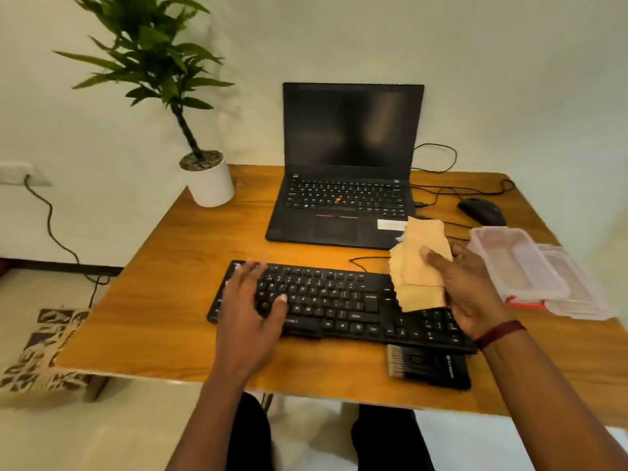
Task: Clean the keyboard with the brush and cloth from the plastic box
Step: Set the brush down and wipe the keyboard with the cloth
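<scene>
The right hand (pixel 467 294) pinches a tan folded cloth (pixel 419 266) between thumb and curled fingers, and the cloth hangs over the right end of the black full-size keyboard (pixel 339 302). The left hand (pixel 246 311) holds nothing, its fingers spread straight over the left keys.

Just past the right knuckles a clear rectangular plastic box (pixel 518 263) sits on the orange-brown wooden table (pixel 163 300), against what looks like its clear lid (pixel 577 290). The blurred walls hide any contents.

Below the right wrist lies a black-handled brush with pale bristles (pixel 428 367). Its white logo is unreadable, as is the white sticker on the open black laptop (pixel 343 202) beyond the cloth.
</scene>
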